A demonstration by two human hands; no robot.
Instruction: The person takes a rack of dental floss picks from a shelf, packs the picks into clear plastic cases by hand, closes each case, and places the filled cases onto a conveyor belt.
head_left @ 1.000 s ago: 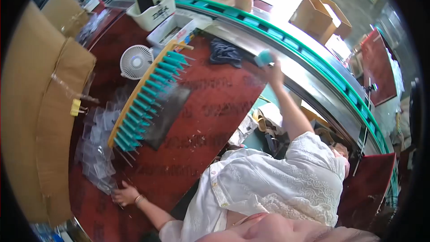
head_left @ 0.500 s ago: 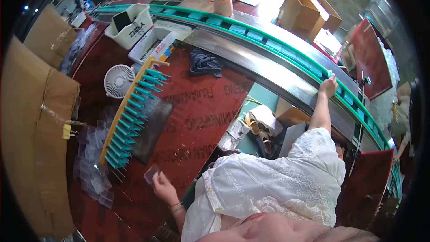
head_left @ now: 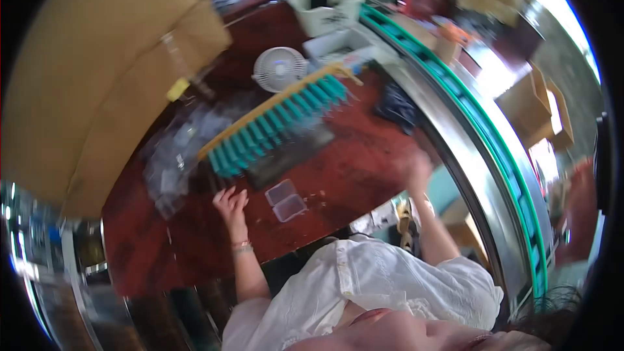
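Note:
My left hand (head_left: 232, 207) hovers over the red tabletop with its fingers apart and nothing in them. To its right, an opened clear plastic box (head_left: 285, 201) lies flat on the table. Just beyond the hand stands a wooden rack (head_left: 270, 105) hung with a row of teal strips (head_left: 281, 123), over a dark mat (head_left: 292, 153). My right hand (head_left: 416, 170) is by the table's right edge, between the table and the conveyor. It is smeared by motion, so its fingers and anything in them cannot be made out.
Loose clear plastic boxes (head_left: 172, 166) lie heaped left of the rack. A white fan (head_left: 280, 69), a white bin (head_left: 326, 16) and a dark cloth (head_left: 398, 107) are farther back. A green-edged conveyor (head_left: 478, 114) curves along the right. A large cardboard sheet (head_left: 97, 78) rises at left.
The view has swung left. My right hand has come back from the conveyor to the table edge. My left hand has let go of the clear plastic box, which now lies on the table.

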